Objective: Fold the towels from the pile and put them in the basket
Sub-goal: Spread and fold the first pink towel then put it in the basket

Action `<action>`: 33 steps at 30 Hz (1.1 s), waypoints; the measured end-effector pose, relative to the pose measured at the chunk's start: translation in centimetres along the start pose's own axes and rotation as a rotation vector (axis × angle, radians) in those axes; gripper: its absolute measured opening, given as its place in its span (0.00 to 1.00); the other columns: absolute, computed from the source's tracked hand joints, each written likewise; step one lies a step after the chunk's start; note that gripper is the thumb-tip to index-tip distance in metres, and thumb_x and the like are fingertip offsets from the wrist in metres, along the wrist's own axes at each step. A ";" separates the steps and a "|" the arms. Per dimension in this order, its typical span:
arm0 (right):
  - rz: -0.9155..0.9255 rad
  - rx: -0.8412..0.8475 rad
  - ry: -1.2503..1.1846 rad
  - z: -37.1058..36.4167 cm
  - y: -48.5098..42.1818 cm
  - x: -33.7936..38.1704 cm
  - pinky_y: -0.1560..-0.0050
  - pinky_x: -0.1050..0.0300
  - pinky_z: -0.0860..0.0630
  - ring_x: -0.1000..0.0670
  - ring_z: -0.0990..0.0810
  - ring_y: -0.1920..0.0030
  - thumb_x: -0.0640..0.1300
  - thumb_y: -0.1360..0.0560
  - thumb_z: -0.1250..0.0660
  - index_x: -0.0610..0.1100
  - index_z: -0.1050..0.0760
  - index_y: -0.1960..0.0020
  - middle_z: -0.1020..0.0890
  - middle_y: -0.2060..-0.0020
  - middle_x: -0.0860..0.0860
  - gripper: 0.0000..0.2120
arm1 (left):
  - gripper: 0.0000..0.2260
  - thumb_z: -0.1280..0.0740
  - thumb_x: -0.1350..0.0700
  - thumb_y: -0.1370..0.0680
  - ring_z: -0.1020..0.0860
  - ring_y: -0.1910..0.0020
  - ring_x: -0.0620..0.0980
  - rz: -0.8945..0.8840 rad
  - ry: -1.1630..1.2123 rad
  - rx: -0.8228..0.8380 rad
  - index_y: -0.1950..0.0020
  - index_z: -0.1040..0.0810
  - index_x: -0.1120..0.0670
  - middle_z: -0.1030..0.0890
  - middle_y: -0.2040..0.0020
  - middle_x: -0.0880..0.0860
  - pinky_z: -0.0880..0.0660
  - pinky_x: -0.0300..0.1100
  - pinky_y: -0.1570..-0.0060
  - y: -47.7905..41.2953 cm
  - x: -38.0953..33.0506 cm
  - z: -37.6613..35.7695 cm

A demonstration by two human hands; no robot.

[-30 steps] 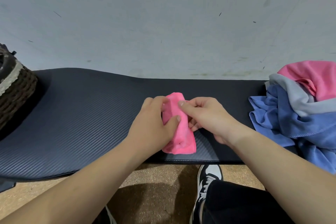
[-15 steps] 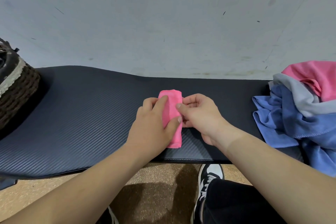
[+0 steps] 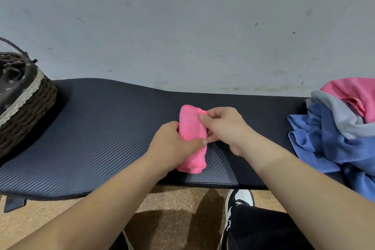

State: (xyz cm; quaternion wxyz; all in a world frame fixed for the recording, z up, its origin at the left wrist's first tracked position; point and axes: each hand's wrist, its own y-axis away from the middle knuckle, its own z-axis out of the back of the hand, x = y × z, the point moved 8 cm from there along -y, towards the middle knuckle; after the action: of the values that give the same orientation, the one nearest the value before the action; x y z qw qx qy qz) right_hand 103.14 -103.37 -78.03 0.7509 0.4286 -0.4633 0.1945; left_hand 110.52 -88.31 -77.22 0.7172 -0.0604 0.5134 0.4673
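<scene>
A small pink towel (image 3: 191, 128), folded into a narrow roll, lies lengthwise in the middle of the dark bench. My left hand (image 3: 172, 145) grips its middle from the left, thumb across the top. My right hand (image 3: 223, 126) pinches its far right edge with thumb and curled fingers. The pile of towels (image 3: 341, 128), pink, grey and blue, sits at the bench's right end. The dark woven basket (image 3: 30, 107) with a pale trim and dark lining stands at the left end.
The dark ribbed bench (image 3: 101, 138) runs left to right against a grey wall (image 3: 182, 26). Below its front edge are the tan floor, my black trouser leg and a black-and-white shoe (image 3: 239, 201).
The pink towel has stayed between both hands and looks lifted a little at its far end. The view has shifted slightly to the left, showing more of the basket.
</scene>
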 end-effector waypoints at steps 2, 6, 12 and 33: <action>0.007 0.070 -0.074 -0.5 0.0 -0.3 0.51 0.48 0.14 0.50 0.15 0.61 0.46 0.18 0.30 0.38 0.17 0.46 0.15 0.61 0.47 0.10 | 0.12 0.20 0.52 0.29 0.13 0.56 0.52 0.029 0.149 0.045 0.50 0.17 0.52 0.13 0.55 0.52 0.15 0.51 0.60 0.1 -0.1 0.7; -0.001 0.233 -0.234 -2.1 0.6 0.3 0.36 0.42 0.20 0.43 0.15 0.40 0.51 0.19 0.30 0.41 0.19 0.37 0.13 0.43 0.43 0.16 | 0.13 0.20 0.57 0.28 0.13 0.56 0.53 0.019 0.340 0.120 0.46 0.17 0.51 0.12 0.53 0.52 0.17 0.47 0.61 0.3 -0.2 2.8; 0.029 0.414 -0.467 -5.0 2.6 4.0 0.39 0.45 0.19 0.42 0.16 0.40 0.48 0.25 0.29 0.35 0.21 0.34 0.16 0.41 0.37 0.24 | 0.17 0.20 0.57 0.28 0.13 0.52 0.52 -0.037 0.428 0.226 0.40 0.17 0.52 0.12 0.49 0.54 0.18 0.47 0.54 1.2 -0.8 5.9; -0.121 0.424 -0.579 -24.7 5.7 12.5 0.54 0.50 0.14 0.46 0.13 0.52 0.33 0.22 0.30 0.33 0.21 0.39 0.14 0.48 0.38 0.12 | 0.14 0.26 0.62 0.25 0.16 0.55 0.56 0.081 1.110 -0.284 0.40 0.20 0.62 0.15 0.54 0.58 0.16 0.49 0.61 5.4 7.0 28.3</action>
State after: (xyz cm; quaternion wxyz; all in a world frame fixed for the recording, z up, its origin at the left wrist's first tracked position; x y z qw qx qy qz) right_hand 118.49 -81.18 -69.64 0.4931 0.6388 -0.5798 0.1123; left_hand 126.08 -65.02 -67.46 0.3066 -0.3725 0.7472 0.4570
